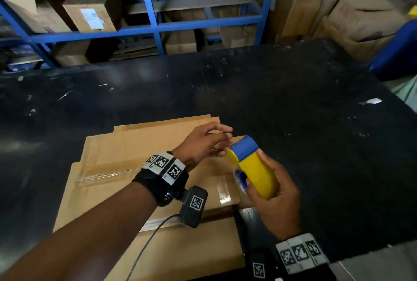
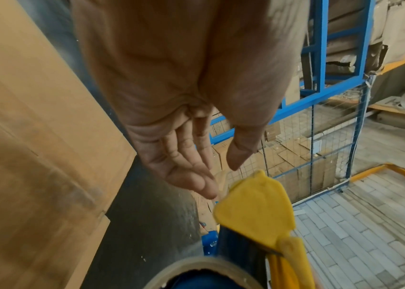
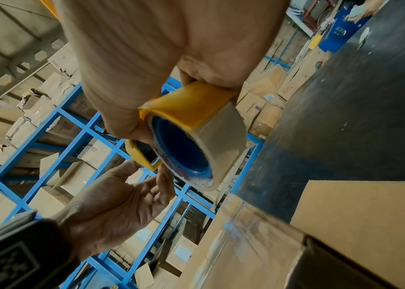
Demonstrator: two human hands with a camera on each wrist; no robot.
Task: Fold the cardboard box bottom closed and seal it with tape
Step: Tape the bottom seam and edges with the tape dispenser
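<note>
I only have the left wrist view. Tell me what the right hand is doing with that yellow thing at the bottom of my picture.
Observer: The right hand grips a yellow and blue tape dispenser, held up above the cardboard box.
Operator: Report whether any tape is on the box yet.
Observer: Yes. In the head view a clear tape strip lies across the closed flaps along the seam.
Operator: Describe the roll itself.
Observer: The right wrist view shows a tape roll of brownish tape on a blue core, seated in the dispenser.
Operator: Say where my left hand sits relative to the cutter.
Observer: The left hand reaches with its fingers at the dispenser's blue front end; whether they pinch tape, I cannot tell.
</note>
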